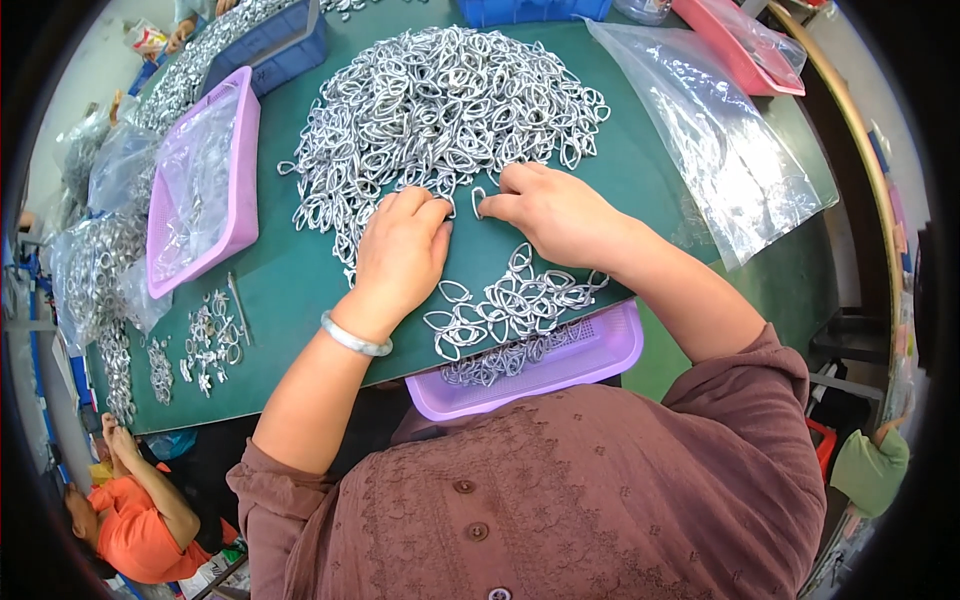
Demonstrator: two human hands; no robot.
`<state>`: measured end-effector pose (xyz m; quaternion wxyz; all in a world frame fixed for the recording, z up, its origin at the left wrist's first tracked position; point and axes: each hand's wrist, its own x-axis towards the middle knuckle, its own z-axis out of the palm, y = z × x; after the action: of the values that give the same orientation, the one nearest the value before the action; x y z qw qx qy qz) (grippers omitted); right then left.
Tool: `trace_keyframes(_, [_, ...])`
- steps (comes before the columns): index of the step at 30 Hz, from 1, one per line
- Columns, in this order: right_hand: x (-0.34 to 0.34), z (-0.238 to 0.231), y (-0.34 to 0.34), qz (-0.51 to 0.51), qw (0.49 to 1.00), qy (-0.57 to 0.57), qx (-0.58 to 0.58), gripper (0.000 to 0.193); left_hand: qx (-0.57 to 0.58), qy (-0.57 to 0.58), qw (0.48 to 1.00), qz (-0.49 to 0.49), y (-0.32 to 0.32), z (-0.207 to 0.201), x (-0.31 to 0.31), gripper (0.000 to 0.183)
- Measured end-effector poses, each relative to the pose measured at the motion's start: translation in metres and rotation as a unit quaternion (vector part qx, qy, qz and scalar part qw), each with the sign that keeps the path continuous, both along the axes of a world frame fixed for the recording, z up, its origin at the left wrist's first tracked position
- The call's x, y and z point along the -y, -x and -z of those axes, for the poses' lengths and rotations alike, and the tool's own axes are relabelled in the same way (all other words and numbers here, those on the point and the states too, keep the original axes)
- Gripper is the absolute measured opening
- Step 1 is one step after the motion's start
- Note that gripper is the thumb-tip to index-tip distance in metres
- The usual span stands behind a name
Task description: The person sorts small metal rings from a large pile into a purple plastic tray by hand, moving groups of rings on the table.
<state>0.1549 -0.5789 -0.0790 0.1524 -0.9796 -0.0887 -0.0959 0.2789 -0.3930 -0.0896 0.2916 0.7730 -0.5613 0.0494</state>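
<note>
A large pile of silver, pointed-oval metal links (450,100) is heaped on the green table (290,310) in front of me. At the pile's near edge my left hand (405,245) is closed, fingers curled down against the links; what it grips is mostly hidden. Between thumb and fingertips, my right hand (555,212) pinches a single link (478,201), held just to the right of my left fingers. Closer to my body, a smaller loose group of links (525,300) lies by the table's front edge.
Below the front edge sits a purple basket (600,345) with more links inside. Another purple basket (247,170), lined with plastic, stands left, near small metal parts (213,335). Blue bins (290,50), a clear plastic bag (720,140) and a pink tray (735,50) lie farther off. A co-worker (145,525) sits left.
</note>
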Motion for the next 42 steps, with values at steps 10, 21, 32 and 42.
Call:
trace_keyframes(10, [0.006, -0.001, 0.0, 0.068, 0.988, -0.138, -0.022, 0.024, -0.044, 0.009, 0.998, 0.05, 0.008, -0.003, -0.011, 0.011])
trace_keyframes(21, [0.008, -0.011, -0.008, 0.052, 0.99, -0.066, -0.113, 0.018, -0.065, 0.055, 0.996, -0.005, 0.013, -0.001, -0.033, 0.021])
trace_keyframes(32, [0.022, -0.003, 0.002, 0.044, 0.993, -0.101, -0.043, 0.021, -0.056, 0.058, 0.997, -0.017, 0.011, -0.002, -0.04, 0.021])
trace_keyframes(42, [0.016, -0.015, 0.002, -0.002, 0.994, -0.088, -0.063, 0.024, -0.015, -0.063, 0.993, 0.095, 0.018, -0.01, -0.028, 0.033])
